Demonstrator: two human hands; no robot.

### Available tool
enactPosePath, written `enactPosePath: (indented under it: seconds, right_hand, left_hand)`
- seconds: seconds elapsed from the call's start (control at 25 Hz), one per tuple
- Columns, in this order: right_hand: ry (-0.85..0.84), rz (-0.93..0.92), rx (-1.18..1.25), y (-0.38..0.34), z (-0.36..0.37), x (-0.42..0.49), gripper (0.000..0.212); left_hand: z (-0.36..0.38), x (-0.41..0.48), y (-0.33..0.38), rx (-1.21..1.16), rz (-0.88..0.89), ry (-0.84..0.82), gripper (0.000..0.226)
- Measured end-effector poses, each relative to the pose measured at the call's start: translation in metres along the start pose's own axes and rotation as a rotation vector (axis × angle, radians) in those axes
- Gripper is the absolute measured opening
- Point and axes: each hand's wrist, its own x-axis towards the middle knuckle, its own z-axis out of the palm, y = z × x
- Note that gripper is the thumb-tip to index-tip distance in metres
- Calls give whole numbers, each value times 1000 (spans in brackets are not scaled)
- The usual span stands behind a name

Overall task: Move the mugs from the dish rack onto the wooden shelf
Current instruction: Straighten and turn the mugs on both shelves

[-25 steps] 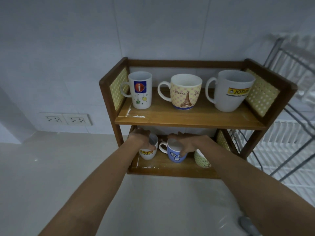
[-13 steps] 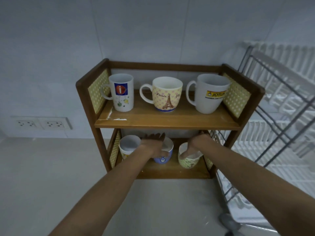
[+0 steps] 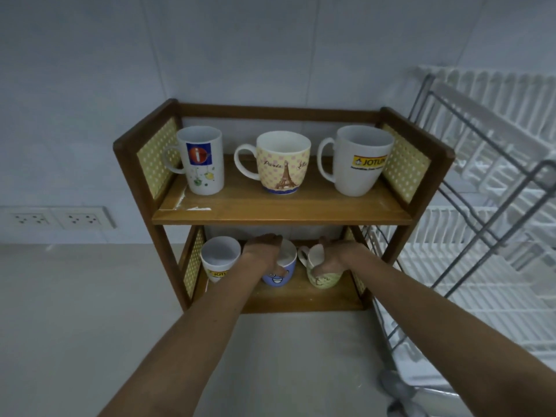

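Observation:
The wooden shelf (image 3: pixel 282 210) stands against the wall with two tiers. On its upper tier are a white mug with a red-and-blue logo (image 3: pixel 202 161), a yellow Paris mug (image 3: pixel 282 164) and a white Jotun mug (image 3: pixel 359 161). On the lower tier a small white Jotun mug (image 3: pixel 219 260) stands at the left. My left hand (image 3: pixel 263 254) grips the rim of the blue face mug (image 3: pixel 278 273) in the middle. My right hand (image 3: pixel 335 258) grips the green mug (image 3: pixel 323 278) at the right. The dish rack (image 3: pixel 481 236) is to the right.
Two wall sockets (image 3: pixel 57 218) sit low on the tiled wall at the left. The pale countertop (image 3: pixel 90 311) spreads in front of and left of the shelf. A grey object (image 3: pixel 400 392) lies by the rack's front corner.
The view shifted so the shelf sits more centred. My left hand went from the small white mug to the blue mug, and my right hand from the blue mug to the green one.

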Motion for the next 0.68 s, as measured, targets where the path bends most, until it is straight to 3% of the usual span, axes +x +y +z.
enactPosePath:
  seconds: [0.12,0.36,0.68]
  right_hand:
    - [5,-9,-11,3,3,3,103]
    - [-31,-134,-187,11,-5,6,94]
    - [-2,-161,-59,19,-2,15,89]
  left_hand:
    - [-6,0,-3,-26,8,-63,81]
    - [-10,2,-3,-43,3,-115,78]
    - [-6,5,-7,-78,7,-123,80]
